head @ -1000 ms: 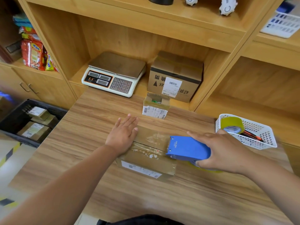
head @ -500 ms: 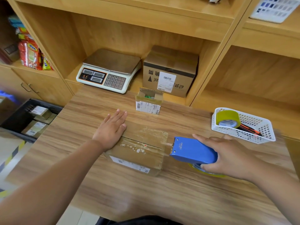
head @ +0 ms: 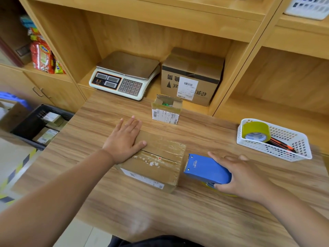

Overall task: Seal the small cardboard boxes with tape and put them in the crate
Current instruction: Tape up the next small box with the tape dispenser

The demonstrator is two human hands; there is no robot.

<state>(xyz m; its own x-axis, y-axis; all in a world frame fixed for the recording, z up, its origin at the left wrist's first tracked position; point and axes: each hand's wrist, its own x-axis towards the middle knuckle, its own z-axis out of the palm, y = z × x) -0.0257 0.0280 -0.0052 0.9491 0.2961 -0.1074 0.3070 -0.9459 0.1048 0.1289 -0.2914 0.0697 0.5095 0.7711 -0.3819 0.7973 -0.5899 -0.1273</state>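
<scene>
The box [head: 153, 163] sits mid-frame on the table [head: 178, 211], its flap seam running across a top patched with old glossy tape. The left hand [head: 124, 139] lies flat on its left end, fingers straight, pressing the flaps down. The right hand [head: 243, 177], lower right, is wrapped round the blue dispenser [head: 206, 169], whose toothed edge is just beside the box's right end. I can't tell if they touch. I'd guess the box is light and fairly stiff, though the flaps will give at the seam, so it's best taken by its two ends, not the slick top. The crate [head: 25, 127] waits at the left edge with boxes inside. An open box [head: 166, 109] stands behind.
</scene>
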